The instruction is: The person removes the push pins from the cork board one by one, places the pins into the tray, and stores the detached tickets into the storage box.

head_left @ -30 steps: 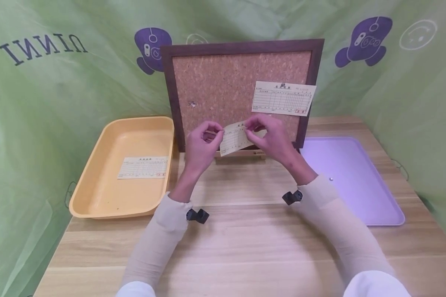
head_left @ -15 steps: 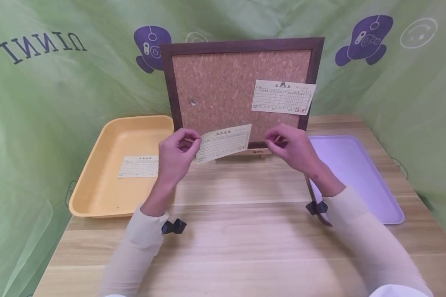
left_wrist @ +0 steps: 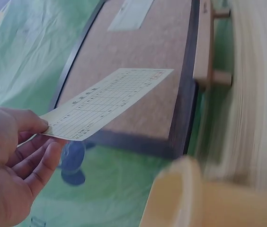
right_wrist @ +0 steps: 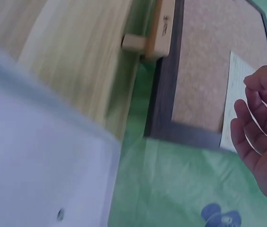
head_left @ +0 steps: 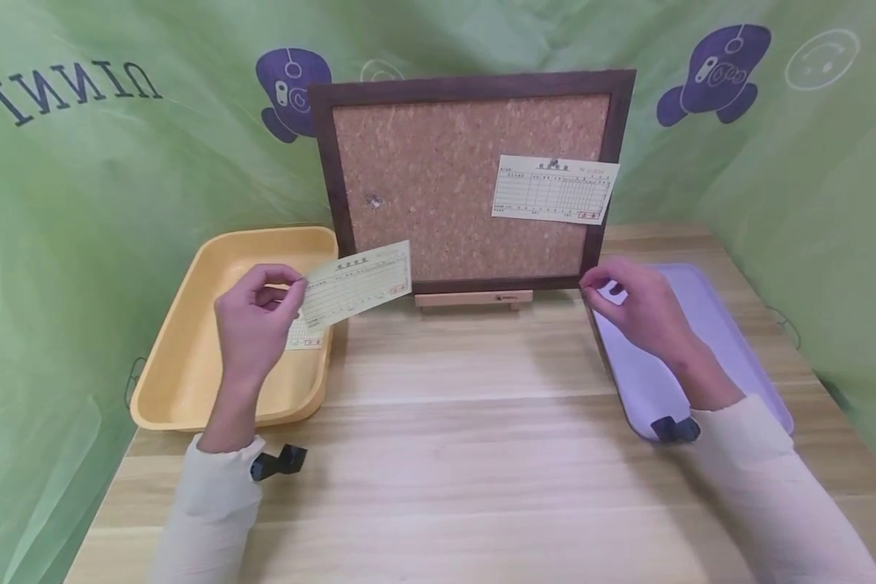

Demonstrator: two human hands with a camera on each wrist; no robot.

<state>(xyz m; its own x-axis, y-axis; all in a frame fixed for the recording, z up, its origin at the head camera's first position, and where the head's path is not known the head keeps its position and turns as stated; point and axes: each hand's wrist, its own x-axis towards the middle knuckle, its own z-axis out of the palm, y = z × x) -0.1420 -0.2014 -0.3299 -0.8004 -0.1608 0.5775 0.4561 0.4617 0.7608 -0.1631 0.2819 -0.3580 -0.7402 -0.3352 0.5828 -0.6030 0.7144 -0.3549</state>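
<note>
Currently pinched by its left end and held up in the air: a printed paper slip (head_left: 358, 280), tilted, its right end higher, seen in the head view across the right rim of a yellow tray (head_left: 190, 349) and the lower left corner of a corkboard (head_left: 453, 130). Gripping it, thumb and fingertips of the left hand (head_left: 257, 320), other fingers loosely bent. Inside the yellow tray, partly hidden: a second slip (head_left: 303, 338).

Across from there, beside the board's lower right corner and over a purple tray (head_left: 689, 296): the right hand (head_left: 642, 312), thumb and forefinger tip to tip, remaining fingers curved; cannot tell if gripping anything. In the purple tray, a small dark object (right_wrist: 60, 214), too blurred to name.

Toward the board's right, overlapping the frame: a third slip (head_left: 555, 191), fixed by a pin (head_left: 553, 163) at its top edge. Toward the left, a small shiny cluster (head_left: 374, 202). Underneath, a wooden stand (head_left: 474, 299) on a wood-grain table (head_left: 474, 454). Behind, a green curtain (head_left: 190, 146) with purple figures.
</note>
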